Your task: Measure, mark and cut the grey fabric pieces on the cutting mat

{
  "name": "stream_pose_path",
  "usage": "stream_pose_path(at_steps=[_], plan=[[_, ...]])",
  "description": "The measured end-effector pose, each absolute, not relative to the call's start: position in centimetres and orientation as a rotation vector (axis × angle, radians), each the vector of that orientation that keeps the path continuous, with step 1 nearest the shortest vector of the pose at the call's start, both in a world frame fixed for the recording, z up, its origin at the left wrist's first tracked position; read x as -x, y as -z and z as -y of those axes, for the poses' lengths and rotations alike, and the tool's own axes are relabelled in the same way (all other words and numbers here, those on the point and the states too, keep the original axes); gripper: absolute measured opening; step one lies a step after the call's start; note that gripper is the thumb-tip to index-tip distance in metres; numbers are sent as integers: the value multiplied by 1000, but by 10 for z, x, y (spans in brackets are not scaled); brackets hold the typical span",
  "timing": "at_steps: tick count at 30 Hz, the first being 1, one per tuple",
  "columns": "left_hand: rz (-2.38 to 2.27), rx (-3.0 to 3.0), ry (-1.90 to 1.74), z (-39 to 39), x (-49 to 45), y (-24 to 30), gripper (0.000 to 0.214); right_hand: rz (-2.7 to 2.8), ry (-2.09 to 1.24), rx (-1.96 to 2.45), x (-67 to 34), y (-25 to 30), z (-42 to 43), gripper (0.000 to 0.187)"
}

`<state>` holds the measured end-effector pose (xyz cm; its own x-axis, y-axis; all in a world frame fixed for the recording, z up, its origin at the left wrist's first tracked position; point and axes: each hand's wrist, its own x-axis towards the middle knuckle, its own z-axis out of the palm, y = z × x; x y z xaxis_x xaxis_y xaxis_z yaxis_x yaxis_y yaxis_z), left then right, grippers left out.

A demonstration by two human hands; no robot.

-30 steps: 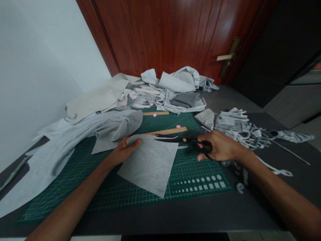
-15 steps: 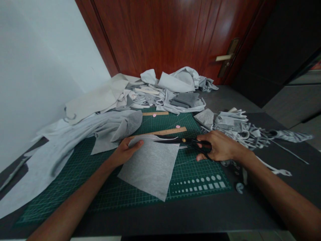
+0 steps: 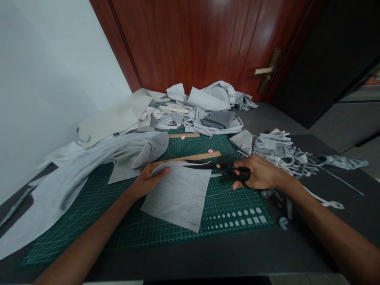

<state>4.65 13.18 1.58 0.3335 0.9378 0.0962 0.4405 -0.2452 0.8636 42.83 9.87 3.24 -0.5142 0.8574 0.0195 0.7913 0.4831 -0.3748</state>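
Here's the left hand (image 3: 147, 181) pressing the top edge of a grey non-woven fabric sheet (image 3: 175, 202) onto a green cutting mat (image 3: 234, 194), while the right hand (image 3: 261, 173), well apart from it, is clamped on the looped handles of black tailor's shears (image 3: 228, 168), their long blades lying along a thin curling strip (image 3: 178, 163) at the sheet's upper edge. A wooden ruler (image 3: 202, 156) sits just beyond the blades. That firm, flat press looks right: the sheet stays put, with no drag on the fabric.
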Motion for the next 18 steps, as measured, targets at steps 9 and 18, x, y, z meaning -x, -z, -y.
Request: stream_pose_path(at_steps=[9,18], plan=[[-1227,-1838,-821,-131,-48,-18,43,2526,-466,1391,-430,-30,-100,46],[-1272,-1786,-823,-130,-47,-13,40,2526,-504,1341,-433,-25,-103,47]])
